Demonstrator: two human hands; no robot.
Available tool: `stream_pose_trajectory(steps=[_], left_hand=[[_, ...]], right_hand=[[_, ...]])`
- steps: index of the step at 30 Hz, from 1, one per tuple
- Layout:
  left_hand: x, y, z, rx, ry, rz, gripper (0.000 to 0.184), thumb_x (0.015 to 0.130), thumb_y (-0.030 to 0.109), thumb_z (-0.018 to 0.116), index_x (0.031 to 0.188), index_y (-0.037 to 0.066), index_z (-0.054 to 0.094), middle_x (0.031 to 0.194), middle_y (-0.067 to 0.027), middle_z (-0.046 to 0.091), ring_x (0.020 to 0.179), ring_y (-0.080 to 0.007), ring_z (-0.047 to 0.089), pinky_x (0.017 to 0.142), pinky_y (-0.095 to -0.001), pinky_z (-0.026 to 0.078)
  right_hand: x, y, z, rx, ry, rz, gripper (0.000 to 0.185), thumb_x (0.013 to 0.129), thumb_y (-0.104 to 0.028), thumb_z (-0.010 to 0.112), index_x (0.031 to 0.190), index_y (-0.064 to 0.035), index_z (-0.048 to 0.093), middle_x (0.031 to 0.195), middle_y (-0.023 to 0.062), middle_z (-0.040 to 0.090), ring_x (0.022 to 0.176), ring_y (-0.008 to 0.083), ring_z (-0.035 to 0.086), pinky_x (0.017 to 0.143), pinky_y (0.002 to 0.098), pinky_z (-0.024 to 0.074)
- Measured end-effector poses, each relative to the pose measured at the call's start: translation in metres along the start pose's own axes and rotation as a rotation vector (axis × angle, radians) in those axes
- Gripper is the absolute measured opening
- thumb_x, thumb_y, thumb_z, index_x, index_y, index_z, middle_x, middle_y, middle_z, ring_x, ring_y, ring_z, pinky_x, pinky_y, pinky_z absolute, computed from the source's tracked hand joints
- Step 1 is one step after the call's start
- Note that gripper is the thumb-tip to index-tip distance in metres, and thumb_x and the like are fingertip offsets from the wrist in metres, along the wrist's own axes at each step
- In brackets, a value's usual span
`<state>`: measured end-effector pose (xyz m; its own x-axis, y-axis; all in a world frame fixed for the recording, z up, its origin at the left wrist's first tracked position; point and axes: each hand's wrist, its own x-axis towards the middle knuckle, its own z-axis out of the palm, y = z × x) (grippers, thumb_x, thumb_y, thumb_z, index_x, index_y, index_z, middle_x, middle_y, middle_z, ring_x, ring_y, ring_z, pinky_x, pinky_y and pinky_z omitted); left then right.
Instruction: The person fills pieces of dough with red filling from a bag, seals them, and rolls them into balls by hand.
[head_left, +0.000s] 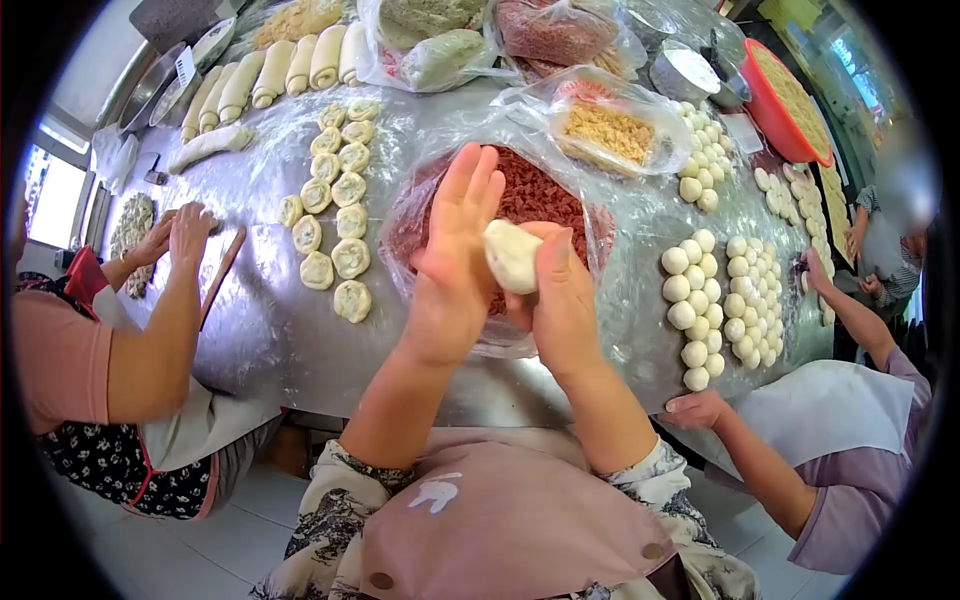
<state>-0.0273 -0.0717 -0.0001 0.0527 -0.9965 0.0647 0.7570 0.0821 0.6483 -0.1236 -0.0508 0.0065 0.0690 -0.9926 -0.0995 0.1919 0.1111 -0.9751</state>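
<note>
My right hand (562, 300) is closed around a pale dough ball (512, 256), fingers and thumb on its right side. Beside the ball's left side, my left hand (455, 265) is raised flat, its fingers stretched upward. Both hands are over a plastic-lined heap of dark red filling (540, 190). Left of the filling, flattened swirled dough pieces (350, 257) lie in two columns. Smooth white dough balls (697, 310) stand in rows on the right.
Co-workers are at the left (150, 330) and right (800, 450) of the metal table (300, 365). Dough rolls (272, 75), bagged fillings (440, 60), a crumb-filled tray (610, 132) and a red basin (785, 100) stand at the back. A stick (222, 278) lies left.
</note>
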Motion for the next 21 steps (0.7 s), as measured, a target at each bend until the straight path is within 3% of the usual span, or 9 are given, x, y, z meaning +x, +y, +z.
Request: stream_pose_trajectory(steps=[3,7,9,11,15,16,17,19,21], left_hand=[[-0.003,-0.001,-0.017,0.303,-0.203,0.004,0.051,0.096,0.049,0.045,0.095,0.0,0.058,0.115,-0.0203,0.061,0.121,-0.0338,0.052,0.105,-0.0438,0.035],[-0.003,-0.012,-0.023,0.436,-0.261,0.131,0.044,0.101,0.033,0.041,0.087,-0.002,0.062,0.114,-0.0249,0.061,0.122,-0.0332,0.051,0.101,-0.0396,0.039],[-0.003,-0.016,-0.021,0.24,-0.314,0.021,0.062,0.097,0.053,0.039,0.115,-0.004,0.056,0.132,-0.0235,0.05,0.132,-0.032,0.039,0.11,-0.0432,0.027],[0.0,-0.013,0.004,0.058,-0.184,0.031,0.103,0.078,0.077,0.047,0.144,-0.001,0.028,0.151,-0.014,0.03,0.139,-0.0313,0.028,0.113,-0.0431,0.022],[-0.005,-0.016,-0.013,0.562,-0.464,0.143,0.055,0.098,0.048,0.041,0.111,-0.003,0.059,0.116,-0.0191,0.061,0.127,-0.0394,0.045,0.109,-0.0487,0.029],[-0.009,-0.023,-0.005,0.5,-0.326,0.167,0.049,0.1,0.039,0.043,0.082,-0.003,0.062,0.085,-0.0136,0.067,0.11,-0.0376,0.058,0.105,-0.0542,0.034],[-0.008,-0.029,-0.013,0.488,-0.419,0.174,0.052,0.1,0.04,0.041,0.086,-0.004,0.064,0.092,-0.0153,0.067,0.115,-0.0387,0.055,0.105,-0.0519,0.034],[-0.017,-0.03,-0.008,0.667,-0.489,0.034,0.062,0.098,0.052,0.038,0.112,-0.004,0.06,0.119,-0.0181,0.06,0.129,-0.0356,0.043,0.108,-0.0502,0.028],[-0.026,-0.039,0.014,0.546,-0.456,-0.055,0.089,0.087,0.072,0.034,0.139,0.0,0.039,0.147,-0.0171,0.036,0.134,-0.0282,0.035,0.109,-0.0422,0.024]], right_hand=[[-0.002,-0.001,-0.003,-0.066,-0.139,0.012,0.051,0.101,-0.048,0.033,0.109,-0.0011,0.05,0.086,0.0054,0.058,0.067,0.0098,0.053,0.058,0.0244,0.0434],[-0.001,0.007,-0.001,-0.357,-0.019,-0.292,0.046,0.098,-0.046,0.043,0.109,-0.0011,0.049,0.094,0.0109,0.06,0.08,0.0172,0.059,0.071,0.0315,0.0483],[-0.003,0.001,-0.006,-0.338,0.014,-0.223,0.045,0.097,-0.045,0.046,0.109,-0.0012,0.047,0.095,0.0165,0.061,0.088,0.0276,0.063,0.076,0.0376,0.0483],[-0.003,0.004,-0.015,-0.149,-0.056,-0.063,0.05,0.098,-0.047,0.042,0.111,0.0,0.047,0.095,0.0207,0.062,0.09,0.0348,0.062,0.076,0.0408,0.0479],[-0.012,-0.007,-0.02,-0.205,-0.135,-0.147,0.055,0.098,-0.05,0.036,0.115,0.0014,0.047,0.089,0.0218,0.06,0.083,0.0398,0.059,0.072,0.0397,0.048],[-0.011,0.005,-0.023,-0.311,-0.041,-0.341,0.049,0.099,-0.047,0.039,0.109,-0.0015,0.052,0.09,0.0144,0.06,0.077,0.0269,0.058,0.067,0.0341,0.0481],[-0.011,0.019,-0.025,-0.422,0.051,-0.529,0.043,0.099,-0.044,0.042,0.102,-0.0045,0.057,0.091,0.0069,0.06,0.07,0.014,0.058,0.062,0.0284,0.0482],[-0.029,0.013,-0.04,-0.249,0.032,-0.23,0.03,0.097,-0.034,0.05,0.106,-0.006,0.055,0.09,0.007,0.061,0.072,0.0147,0.059,0.063,0.0291,0.0487],[-0.05,0.002,-0.064,-0.228,0.07,-0.034,0.026,0.093,-0.026,0.059,0.11,-0.0075,0.052,0.091,0.0073,0.061,0.075,0.0158,0.06,0.066,0.0306,0.0498]])
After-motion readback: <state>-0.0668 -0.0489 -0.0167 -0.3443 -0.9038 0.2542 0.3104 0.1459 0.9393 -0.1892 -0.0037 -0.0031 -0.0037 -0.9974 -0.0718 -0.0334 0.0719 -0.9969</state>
